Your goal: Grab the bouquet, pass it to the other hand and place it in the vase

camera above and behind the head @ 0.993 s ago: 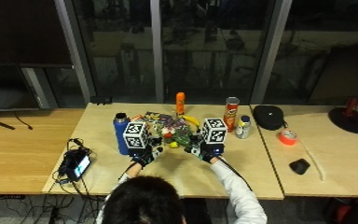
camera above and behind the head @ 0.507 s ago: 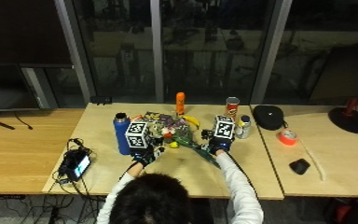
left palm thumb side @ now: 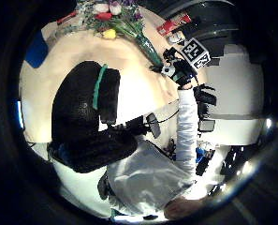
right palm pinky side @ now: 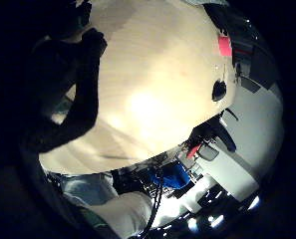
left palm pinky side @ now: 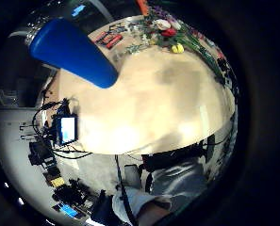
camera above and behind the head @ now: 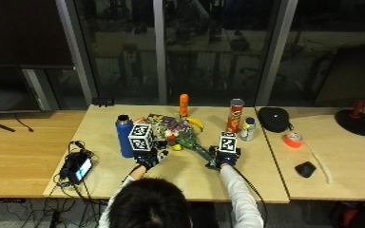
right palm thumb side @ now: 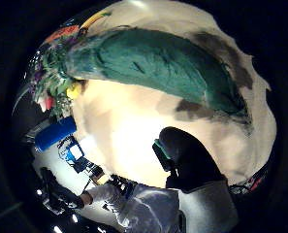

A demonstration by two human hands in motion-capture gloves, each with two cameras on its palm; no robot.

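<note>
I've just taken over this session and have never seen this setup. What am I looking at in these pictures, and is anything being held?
There is no machine here: a person at a table works with two black-gloved hands. The wide picture is taken from above and behind their head. The four round ones come from cameras on the palms, two per hand. On the table lie a bouquet, a blue bottle, a chips can, a banana and a tape roll. The left hand holds nothing. The right hand is at the bouquet's stem end; I cannot tell whether it grips it.
</note>
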